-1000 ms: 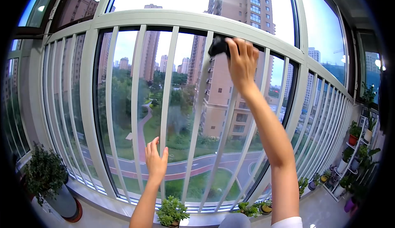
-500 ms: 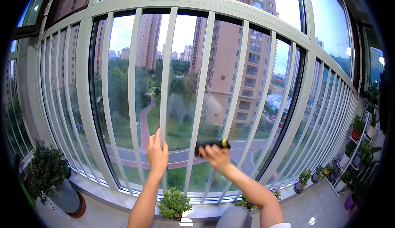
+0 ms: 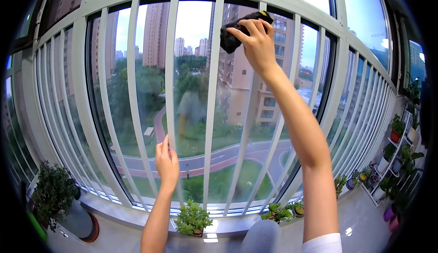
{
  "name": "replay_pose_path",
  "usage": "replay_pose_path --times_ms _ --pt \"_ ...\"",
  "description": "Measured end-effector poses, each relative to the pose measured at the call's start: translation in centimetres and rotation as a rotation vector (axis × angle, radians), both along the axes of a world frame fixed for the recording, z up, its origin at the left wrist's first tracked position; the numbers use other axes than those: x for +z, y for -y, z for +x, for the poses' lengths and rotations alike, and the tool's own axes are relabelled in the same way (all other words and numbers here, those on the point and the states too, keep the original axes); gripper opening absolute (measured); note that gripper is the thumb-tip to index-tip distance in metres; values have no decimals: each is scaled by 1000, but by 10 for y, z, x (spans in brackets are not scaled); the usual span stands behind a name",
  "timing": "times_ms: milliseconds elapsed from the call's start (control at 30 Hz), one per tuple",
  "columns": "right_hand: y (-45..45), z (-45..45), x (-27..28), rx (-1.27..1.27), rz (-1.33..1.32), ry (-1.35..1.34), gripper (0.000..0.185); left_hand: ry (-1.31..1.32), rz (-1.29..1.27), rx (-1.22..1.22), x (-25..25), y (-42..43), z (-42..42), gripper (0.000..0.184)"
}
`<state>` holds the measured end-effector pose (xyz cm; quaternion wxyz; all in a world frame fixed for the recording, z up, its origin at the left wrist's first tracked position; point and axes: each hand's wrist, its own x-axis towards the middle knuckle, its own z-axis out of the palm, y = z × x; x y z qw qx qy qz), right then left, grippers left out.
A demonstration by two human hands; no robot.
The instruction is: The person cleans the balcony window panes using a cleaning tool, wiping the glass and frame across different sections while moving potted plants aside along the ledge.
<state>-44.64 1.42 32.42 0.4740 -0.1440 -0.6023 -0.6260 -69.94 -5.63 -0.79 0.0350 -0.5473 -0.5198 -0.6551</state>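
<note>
My right hand (image 3: 260,47) is raised near the top of the white window railing (image 3: 211,116). It is closed on a crumpled black cloth (image 3: 232,38) with a yellow patch along its upper edge. The cloth lies against the railing bars near the top rail, partly covering one bar. Lower down and to the left, my left hand (image 3: 167,166) holds an upright white bar (image 3: 170,70), fingers on its left side and thumb on its right. Behind the bars is the window glass (image 3: 194,102), with a hazy reflection on it.
A leafy potted plant (image 3: 192,218) stands on the low ledge below the bars, with small succulents (image 3: 277,213) farther right. At left is a large bushy plant (image 3: 51,191) in a grey pot. A white plant rack (image 3: 372,193) stands at right. My grey-clad knee (image 3: 261,237) shows at the bottom.
My right hand has moved up with the black cloth, from the lower middle of the bars to near the top rail. My left hand stays on its bar. The view has shifted slightly.
</note>
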Motion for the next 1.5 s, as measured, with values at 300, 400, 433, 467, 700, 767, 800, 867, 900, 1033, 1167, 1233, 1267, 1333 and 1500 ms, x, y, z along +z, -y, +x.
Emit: replay_pose_path --times_ms 300,400,433,467,700,767,800,867,900,1033,1167,1233,1267,1333,1500 --pt "0 -1 -267 -34 -236 -41 44 11 13 70 6 1 7 45" --pt "15 9 -382 -41 -373 125 40 11 63 57 -1 -2 4 52" --pt "19 16 -420 -46 -444 271 37 -7 63 60 -3 -4 4 55" --pt "21 25 -450 -55 -513 417 34 -24 62 61 -5 -4 4 58" --pt "18 40 -326 -94 -393 794 28 -61 11 47 -4 -5 -1 62" --pt "12 38 -235 -263 -352 724 37 -23 55 31 -6 -6 1 61" --pt "18 33 -186 -233 -244 627 36 -18 53 30 -6 -6 3 61" --pt "18 18 -100 -226 -158 488 38 2 50 78 -4 -6 6 59" --pt "24 13 -66 -227 -161 390 37 -1 47 74 -4 -6 7 59" --pt "22 7 4 -203 -107 164 29 25 85 121 -5 -11 10 55" --pt "18 20 -57 -149 -155 187 20 36 100 99 -8 -13 8 51" --pt "17 28 -124 -131 -188 271 17 29 81 96 -6 -10 8 52" --pt "16 32 -163 -114 -191 318 17 23 73 92 -6 -9 9 52" --pt "12 39 -246 -125 -258 382 17 39 84 94 -5 -9 12 54" --pt "19 45 -443 -169 -546 624 19 25 79 90 -7 -5 14 59"
